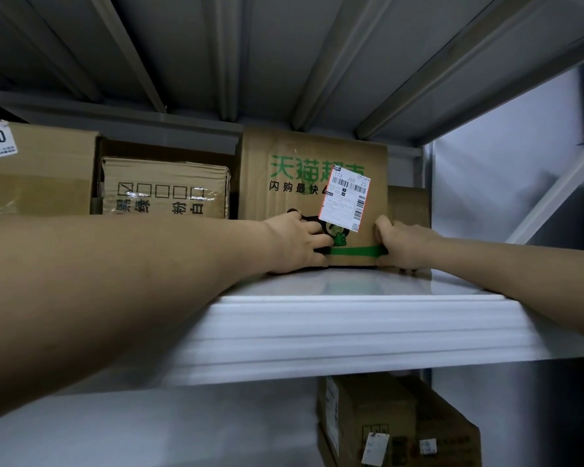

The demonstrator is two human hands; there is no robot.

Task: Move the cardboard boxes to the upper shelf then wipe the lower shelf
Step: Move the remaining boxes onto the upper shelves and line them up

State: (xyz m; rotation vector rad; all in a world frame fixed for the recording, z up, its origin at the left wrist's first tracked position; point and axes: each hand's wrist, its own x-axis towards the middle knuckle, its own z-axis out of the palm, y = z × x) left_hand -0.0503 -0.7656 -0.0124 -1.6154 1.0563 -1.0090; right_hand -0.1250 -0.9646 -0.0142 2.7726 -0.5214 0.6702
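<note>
Rack: white metal shelving (351,332) — glossy, pale front lip.
Overhead: grey ribbed underside (284,45) of the next tier, crossed by slanted ribs.
Right: pale wall (503,180) behind a diagonal brace (553,193).
Light: dim above — brighter on the lip.

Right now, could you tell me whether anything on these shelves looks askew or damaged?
The white shipping label on the green-printed cardboard box is stuck on tilted, covering part of the print. The box with checkbox squares has a crumpled, sagging top edge. Nothing is spilled.
</note>
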